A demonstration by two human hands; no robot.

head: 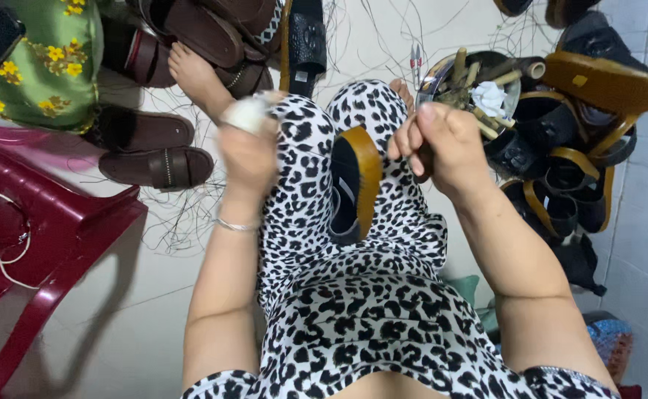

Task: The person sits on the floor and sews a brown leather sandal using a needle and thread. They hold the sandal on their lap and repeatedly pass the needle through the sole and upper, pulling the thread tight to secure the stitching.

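A black sandal with a tan sole (pixel 353 185) stands on edge on the person's lap, between the two hands. It looks light, with a stiff sole and soft straps, so it is best gripped by the sole's edge. The right hand (pixel 438 140) is clenched around a thin dark tool. The left hand (pixel 248 144) is blurred, closed around something whitish. Beyond the right hand sits a bowl of tools (pixel 479 89), with piled sandals (pixel 590 133) further right.
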